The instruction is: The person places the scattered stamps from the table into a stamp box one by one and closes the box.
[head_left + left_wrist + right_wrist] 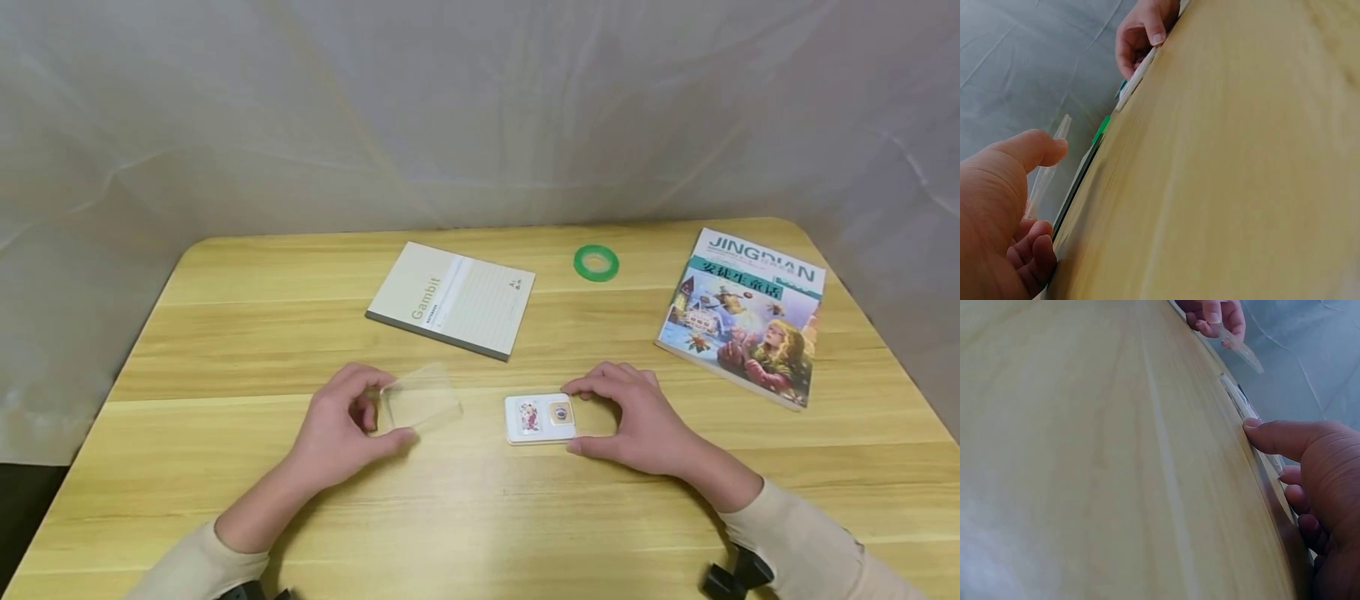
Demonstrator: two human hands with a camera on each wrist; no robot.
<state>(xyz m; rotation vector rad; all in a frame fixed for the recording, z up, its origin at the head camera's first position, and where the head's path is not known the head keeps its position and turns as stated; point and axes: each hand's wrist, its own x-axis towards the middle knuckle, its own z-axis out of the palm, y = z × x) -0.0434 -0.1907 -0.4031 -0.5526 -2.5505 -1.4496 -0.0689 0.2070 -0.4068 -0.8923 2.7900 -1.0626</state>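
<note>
Between thumb and fingers, my left hand (341, 425) pinches a clear plastic lid (423, 398), tilted and raised off the table in the left wrist view. To its right, a flat white case (538, 418) lies on the wood, with two small picture pieces set side by side in it. My right hand (637, 417) grips the case's right end, thumb on the near edge and fingers on the far edge. A gap separates lid and case.
Behind the hands lie a notebook (457, 300) marked Gambit, a roll of green tape (597, 262) and, at the right, a picture-covered book (742, 325). All rest on the wooden table (480, 525), with a pale cloth (480, 108) hanging behind it.
</note>
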